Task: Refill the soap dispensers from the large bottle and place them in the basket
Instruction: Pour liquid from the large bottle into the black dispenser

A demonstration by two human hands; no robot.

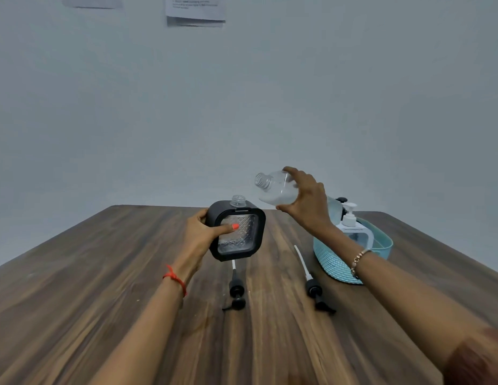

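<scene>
Surface: dark wood-grain table (103, 301), running back to a pale wall (242, 107). A printed paper sheet (195, 9) hangs at 12 o'clock, cut off by the top edge; we cannot read its text.

Light blue woven basket (334, 262) stands on the table at 3 o'clock of the black dispenser. The right forearm crosses its near rim and hides part of it.

Large clear plastic bottle (275, 190): uncapped and tipped almost flat, with its mouth pointing to 9 o'clock. It sits at 1 o'clock of the dispenser neck, near it but apart. White liquid pools along its lower side. The right hand (309, 201) grips it round the shoulder, fingers curled over the top and thumb beneath. The bottle's rear half is hidden behind that hand and wrist.

Black-framed square dispenser with a clear quilted panel (242, 240): upright, its threaded neck open. The left hand (203, 232) holds its 9 o'clock side, thumb laid across the front panel and fingers wrapped out of sight behind. We cannot tell whether its base touches the table.

White pump dispenser (353, 232) stands inside the basket. A black pump top shows behind it, mostly hidden.

Two loose black pump heads with white tubes lie on the table, one (236, 291) at 6 o'clock of the black dispenser, its tube end hidden behind the frame, and the other (311, 287) just beside the basket.
</scene>
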